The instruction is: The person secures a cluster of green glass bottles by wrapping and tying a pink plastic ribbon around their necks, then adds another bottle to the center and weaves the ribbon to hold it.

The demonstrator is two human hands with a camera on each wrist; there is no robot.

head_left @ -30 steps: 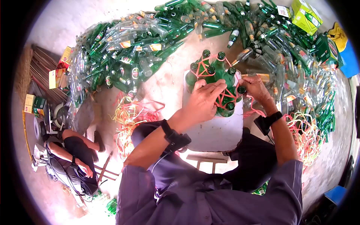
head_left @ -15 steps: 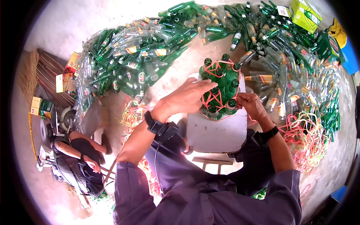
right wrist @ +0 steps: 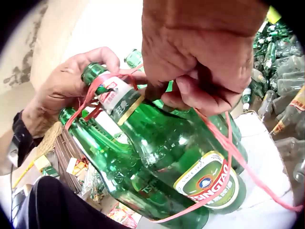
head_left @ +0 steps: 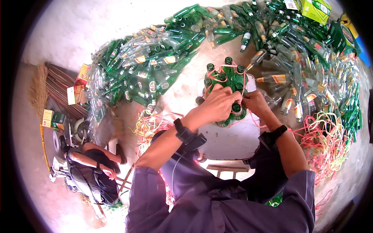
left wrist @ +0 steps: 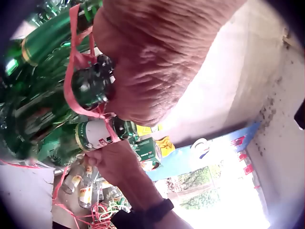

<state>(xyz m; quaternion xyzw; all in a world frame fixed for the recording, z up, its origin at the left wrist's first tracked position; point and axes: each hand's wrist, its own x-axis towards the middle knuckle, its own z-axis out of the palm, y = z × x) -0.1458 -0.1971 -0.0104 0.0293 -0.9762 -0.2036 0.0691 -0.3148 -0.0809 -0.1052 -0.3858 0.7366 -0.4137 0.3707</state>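
Several green beer bottles (head_left: 239,79) stand upright in a tight bundle on a white-topped stool (head_left: 235,141). Pink plastic strap (right wrist: 257,180) loops round their necks and lower down round their bodies. My left hand (head_left: 219,104) reaches over the near-side necks, its fingers curled on the strap there. At the bundle's right side my right hand (head_left: 257,104) pinches the strap, and a loose length trails down from its fingers. A Tsingtao label (right wrist: 207,181) shows on one bottle in the right wrist view. Both hands partly hide the near necks.
Heaps of green and clear bottles (head_left: 153,58) curve round the back and both sides. Tangled strap (head_left: 324,141) lies right of the stool, with more at left. Another person (head_left: 93,171) sits at far left, near small boxes (head_left: 75,94) and a broom (head_left: 40,93).
My left hand has moved from over the near-left necks rightwards, close to the right hand, and its extended fingers have curled. The right hand stays at the bundle's right side.
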